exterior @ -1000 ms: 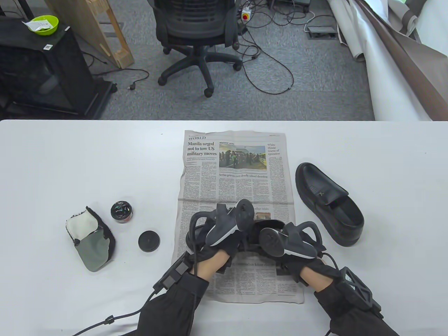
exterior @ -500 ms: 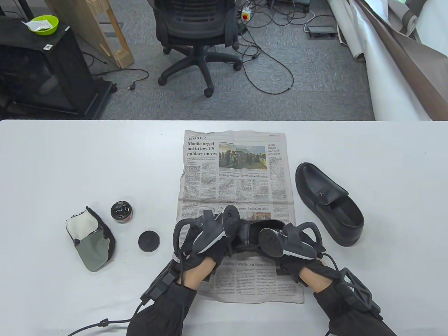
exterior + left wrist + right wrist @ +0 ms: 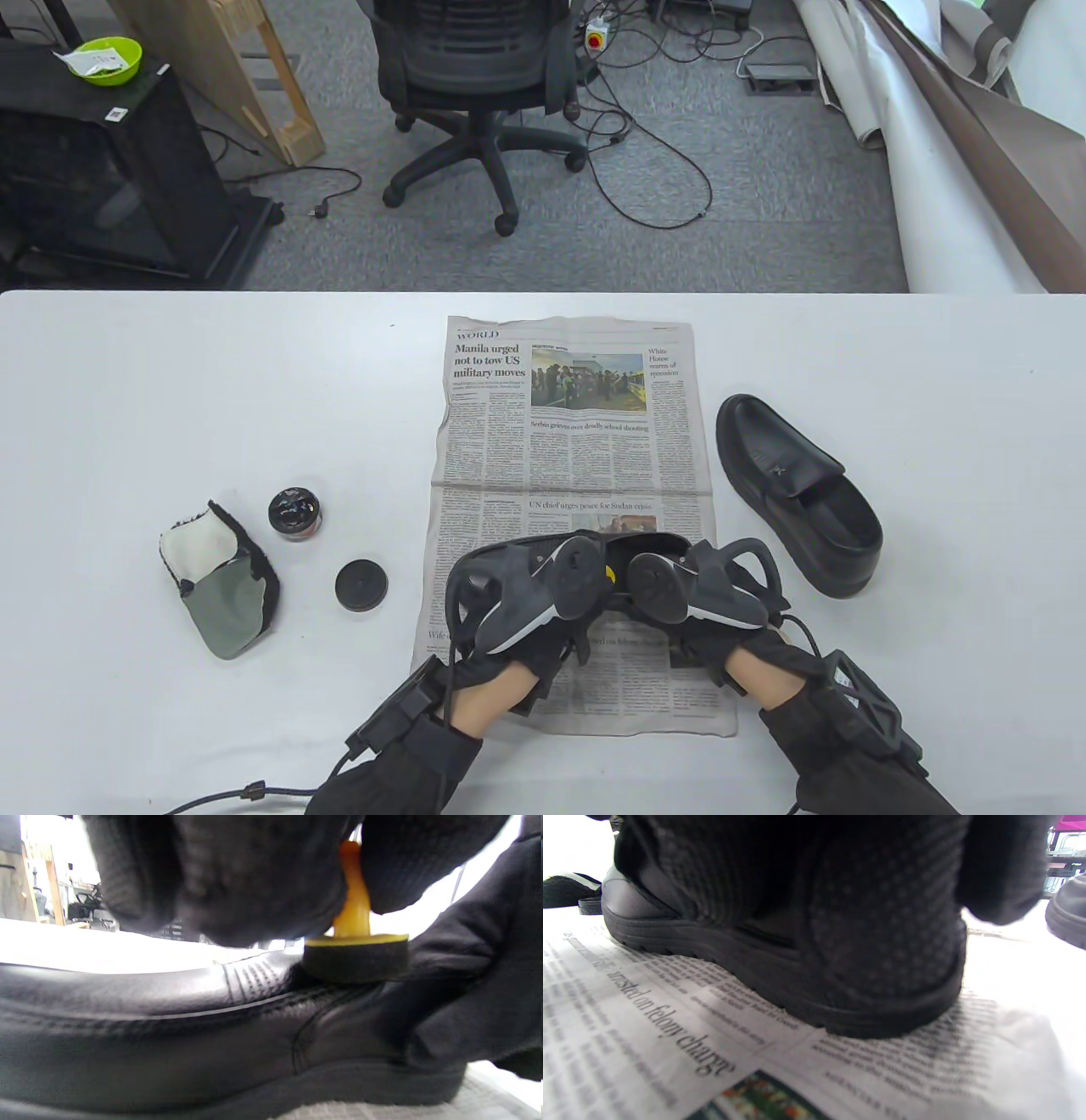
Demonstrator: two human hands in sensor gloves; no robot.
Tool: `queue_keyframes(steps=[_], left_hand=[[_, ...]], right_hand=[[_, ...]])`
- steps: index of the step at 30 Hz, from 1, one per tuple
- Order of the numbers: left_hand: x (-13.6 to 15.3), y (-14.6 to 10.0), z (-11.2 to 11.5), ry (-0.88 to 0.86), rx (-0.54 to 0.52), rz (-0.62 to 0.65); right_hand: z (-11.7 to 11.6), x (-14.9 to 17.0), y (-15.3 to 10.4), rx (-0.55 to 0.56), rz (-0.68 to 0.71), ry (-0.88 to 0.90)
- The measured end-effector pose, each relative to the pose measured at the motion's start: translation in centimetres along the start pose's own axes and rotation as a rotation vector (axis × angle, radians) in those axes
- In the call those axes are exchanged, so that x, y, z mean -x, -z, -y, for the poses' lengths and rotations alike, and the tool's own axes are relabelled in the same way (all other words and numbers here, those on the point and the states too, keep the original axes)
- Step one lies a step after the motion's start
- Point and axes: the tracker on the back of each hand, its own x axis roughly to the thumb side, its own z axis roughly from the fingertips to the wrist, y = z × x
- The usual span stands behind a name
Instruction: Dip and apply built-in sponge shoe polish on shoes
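While pinched by left hand [image 3: 254, 878] — sponge applicator [image 3: 355, 959] flat against shoe [image 3: 169, 1035].

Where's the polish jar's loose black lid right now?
In the table view, the round black lid lies left of the newspaper, just below the open polish jar.

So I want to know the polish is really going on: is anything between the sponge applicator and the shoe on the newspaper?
Nothing visible. In the left wrist view the sponge applicator sits directly on the shoe, its yellow stem pinched by the left hand.
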Motion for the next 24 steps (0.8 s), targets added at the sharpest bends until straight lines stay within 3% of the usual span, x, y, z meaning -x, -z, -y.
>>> queue_keyframes(steps=[11,16,24], left_hand=[[1.0,4.0,0.6,0.074,-0.006,-0.095],[2.5,4.2,0.6,0.104,0.042,-0.142],[7.4,3.8,0.6,0.147,0.108,-0.26]], right_hand=[[0.0,0.0,0.1,0.0,0.005,0.004],[0.0,0.0,0.0,0.003,0.003,0.0],[0.0,0.0,0.1,0.0,0.001,-0.001]])
